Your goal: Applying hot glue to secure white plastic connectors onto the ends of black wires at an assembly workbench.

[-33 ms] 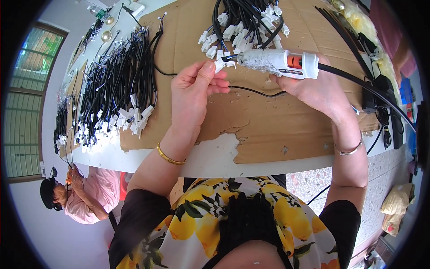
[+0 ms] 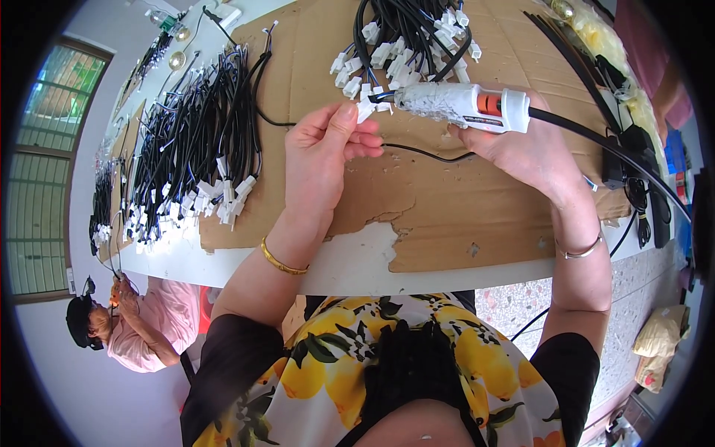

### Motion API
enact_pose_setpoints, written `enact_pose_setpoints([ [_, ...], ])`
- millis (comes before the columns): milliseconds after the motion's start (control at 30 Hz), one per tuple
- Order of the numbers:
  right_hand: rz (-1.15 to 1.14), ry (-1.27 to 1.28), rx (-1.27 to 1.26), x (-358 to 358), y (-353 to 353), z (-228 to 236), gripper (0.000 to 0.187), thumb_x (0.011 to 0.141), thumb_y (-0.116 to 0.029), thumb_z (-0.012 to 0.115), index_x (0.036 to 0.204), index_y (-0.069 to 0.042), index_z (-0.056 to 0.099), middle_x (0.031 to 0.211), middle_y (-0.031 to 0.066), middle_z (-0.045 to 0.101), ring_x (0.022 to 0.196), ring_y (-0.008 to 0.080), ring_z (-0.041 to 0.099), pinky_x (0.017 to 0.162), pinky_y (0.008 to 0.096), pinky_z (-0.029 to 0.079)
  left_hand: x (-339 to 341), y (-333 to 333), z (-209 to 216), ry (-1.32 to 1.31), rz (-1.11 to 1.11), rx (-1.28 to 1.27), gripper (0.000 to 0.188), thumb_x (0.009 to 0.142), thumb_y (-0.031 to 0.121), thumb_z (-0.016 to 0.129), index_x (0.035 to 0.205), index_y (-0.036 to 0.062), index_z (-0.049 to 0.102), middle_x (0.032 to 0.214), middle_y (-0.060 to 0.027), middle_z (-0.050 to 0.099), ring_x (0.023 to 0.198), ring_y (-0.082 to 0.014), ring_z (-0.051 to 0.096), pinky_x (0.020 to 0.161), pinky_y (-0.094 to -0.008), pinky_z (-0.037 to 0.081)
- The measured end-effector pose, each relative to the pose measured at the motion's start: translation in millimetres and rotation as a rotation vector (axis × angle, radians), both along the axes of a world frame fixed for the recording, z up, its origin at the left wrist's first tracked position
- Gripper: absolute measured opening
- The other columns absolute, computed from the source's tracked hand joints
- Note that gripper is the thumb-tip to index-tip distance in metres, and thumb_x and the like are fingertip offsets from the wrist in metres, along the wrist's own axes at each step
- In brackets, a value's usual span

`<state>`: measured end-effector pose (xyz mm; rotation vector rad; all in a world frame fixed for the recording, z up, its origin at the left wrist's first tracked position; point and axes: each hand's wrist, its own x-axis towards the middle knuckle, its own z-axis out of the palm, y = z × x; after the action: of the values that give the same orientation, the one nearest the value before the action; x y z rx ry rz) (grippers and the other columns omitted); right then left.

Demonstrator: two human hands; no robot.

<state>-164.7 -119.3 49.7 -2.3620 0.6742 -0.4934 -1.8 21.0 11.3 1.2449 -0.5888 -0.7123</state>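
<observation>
Bare cardboard (image 2: 454,216) lies open below the hands — cable bundles (image 2: 190,149) crowd the left.

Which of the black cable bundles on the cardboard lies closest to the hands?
The bundle at top centre, its white connectors just above the glue gun; the larger bundle lies farther left.

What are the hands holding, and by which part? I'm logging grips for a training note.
The left hand pinches a white connector on a black wire's end; the right hand grips a white glue gun around its body.
</observation>
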Motion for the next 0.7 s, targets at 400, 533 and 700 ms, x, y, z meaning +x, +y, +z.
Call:
enact_pose_setpoints([
  [400,0.011,-0.024,-0.034,-1,0,-1,0.019,0.069,-0.012,0.064,0.085,-0.002,0.061,0.068,0.0067,0.062,0.058,0.0108,0.055,0.059,0.0237,0.045,6,3,-3,0.136,-0.142,0.018,0.031,0.090,0.026,0.043,0.091,-0.0017,0.057,0.070,-0.0089,0.059,0.057,-0.0140,0.057,0.051,-0.0261,0.048],
  [533,0.015,-0.028,0.019,-1,2,2,0.019,0.069,-0.013,0.065,0.085,-0.003,0.061,0.068,0.0068,0.063,0.059,0.0112,0.056,0.059,0.0237,0.045,8,4,-2,0.191,-0.176,-0.002,0.032,0.089,0.027,0.044,0.085,-0.0027,0.056,0.068,-0.0107,0.058,0.055,-0.0167,0.056,0.050,-0.0277,0.048],
  [700,0.009,-0.010,0.156,0,2,8,0.023,0.067,-0.021,0.064,0.084,-0.005,0.061,0.071,0.0081,0.060,0.066,0.0189,0.056,0.063,0.0271,0.045,11,5,-3,0.250,-0.239,-0.013,0.035,0.089,0.029,0.043,0.084,-0.0027,0.057,0.064,-0.0079,0.055,0.052,-0.0146,0.051,0.046,-0.0265,0.042],
])
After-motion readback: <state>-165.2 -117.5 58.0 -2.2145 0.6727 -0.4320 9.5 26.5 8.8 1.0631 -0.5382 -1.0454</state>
